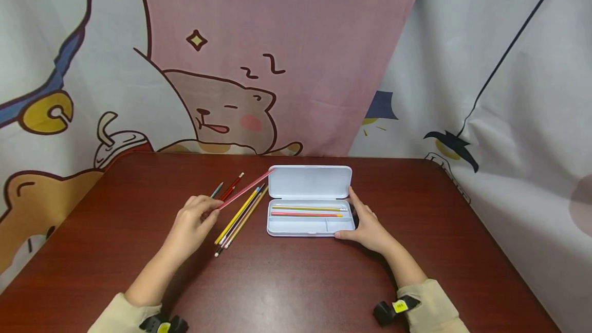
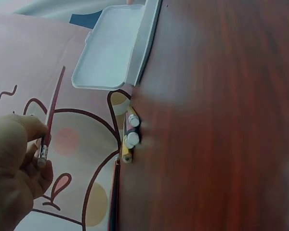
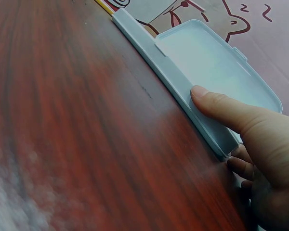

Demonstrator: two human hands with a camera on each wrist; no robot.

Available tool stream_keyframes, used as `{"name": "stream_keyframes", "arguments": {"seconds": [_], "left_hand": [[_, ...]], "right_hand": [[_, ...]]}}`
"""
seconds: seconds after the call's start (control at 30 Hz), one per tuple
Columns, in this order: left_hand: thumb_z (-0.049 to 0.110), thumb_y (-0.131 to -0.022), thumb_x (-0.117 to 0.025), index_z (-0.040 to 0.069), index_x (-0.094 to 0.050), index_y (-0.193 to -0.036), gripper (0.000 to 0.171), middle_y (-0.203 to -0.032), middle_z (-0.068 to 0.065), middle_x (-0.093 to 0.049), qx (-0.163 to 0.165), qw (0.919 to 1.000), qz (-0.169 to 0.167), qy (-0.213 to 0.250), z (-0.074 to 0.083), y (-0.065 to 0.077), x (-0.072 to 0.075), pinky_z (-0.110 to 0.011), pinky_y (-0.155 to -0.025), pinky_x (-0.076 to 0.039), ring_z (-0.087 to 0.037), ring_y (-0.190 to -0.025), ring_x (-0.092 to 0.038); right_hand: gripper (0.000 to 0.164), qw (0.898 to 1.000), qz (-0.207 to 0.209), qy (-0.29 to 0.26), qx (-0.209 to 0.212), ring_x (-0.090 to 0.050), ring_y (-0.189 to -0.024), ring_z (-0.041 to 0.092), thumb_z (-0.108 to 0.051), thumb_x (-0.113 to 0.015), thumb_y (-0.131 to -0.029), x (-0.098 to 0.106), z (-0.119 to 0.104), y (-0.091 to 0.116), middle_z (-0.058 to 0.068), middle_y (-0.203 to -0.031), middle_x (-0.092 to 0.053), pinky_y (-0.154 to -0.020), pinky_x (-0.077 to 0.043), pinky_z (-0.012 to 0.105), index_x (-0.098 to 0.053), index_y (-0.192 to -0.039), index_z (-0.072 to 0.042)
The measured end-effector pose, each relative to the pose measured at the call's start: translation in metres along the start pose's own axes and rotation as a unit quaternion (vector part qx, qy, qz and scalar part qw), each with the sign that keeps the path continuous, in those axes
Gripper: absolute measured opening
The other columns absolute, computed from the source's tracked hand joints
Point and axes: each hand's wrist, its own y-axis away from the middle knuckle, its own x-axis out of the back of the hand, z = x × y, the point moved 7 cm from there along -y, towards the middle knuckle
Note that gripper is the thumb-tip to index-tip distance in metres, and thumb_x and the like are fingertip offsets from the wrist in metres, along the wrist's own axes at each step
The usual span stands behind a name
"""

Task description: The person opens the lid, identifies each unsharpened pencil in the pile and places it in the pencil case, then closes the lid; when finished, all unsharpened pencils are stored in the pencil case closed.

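Note:
An open white pencil case (image 1: 296, 227) lies on the table with its lid (image 1: 310, 181) raised at the back. Inside its tray are a yellow pencil (image 1: 305, 208) and a pinkish-red pencil (image 1: 305, 215). My left hand (image 1: 191, 222) pinches a red pencil (image 2: 53, 103) near its eraser end, above the table left of the case. My right hand (image 1: 370, 227) grips the case's right end, thumb (image 3: 221, 106) on the front edge and other fingers round the side. Several yellow and dark pencils (image 1: 238, 217) lie between the left hand and the case.
Behind the left hand lie red pencils (image 1: 228, 189) and a green pencil (image 1: 216, 189). The brown table (image 1: 287, 287) ends at a printed cloth (image 1: 324, 66) hanging at the back.

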Motion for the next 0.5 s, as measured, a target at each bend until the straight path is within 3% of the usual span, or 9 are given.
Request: {"name": "stream_keyframes", "arguments": {"seconds": [0.2,0.5], "left_hand": [[-0.01,-0.079,-0.07,0.002,-0.072,-0.095,0.021,-0.09,0.001,-0.065,-0.021,0.9989,-0.035,0.022,0.008,-0.01,-0.015,-0.022,-0.061,-0.04,-0.011,-0.078,-0.047],[-0.009,-0.079,-0.07,0.002,-0.072,-0.095,0.02,-0.09,0.0,-0.064,-0.059,0.9939,-0.08,0.047,0.02,-0.026,-0.04,-0.026,-0.065,-0.042,-0.013,-0.083,-0.05]], "right_hand": [[0.119,1.0,0.003,0.0,0.0,-0.043,-0.106,0.027,-0.034,-0.088,-0.065,0.0,0.002,0.0,0.011,-0.134,-0.048,-0.089,-0.029,0.048,-0.012,-0.154,-0.011],[0.12,1.0,-0.002,0.0,-0.007,-0.042,-0.108,0.027,-0.036,-0.088,-0.066,0.0,0.002,-0.001,0.011,-0.135,-0.047,-0.089,-0.028,0.049,-0.011,-0.154,-0.012]]}}
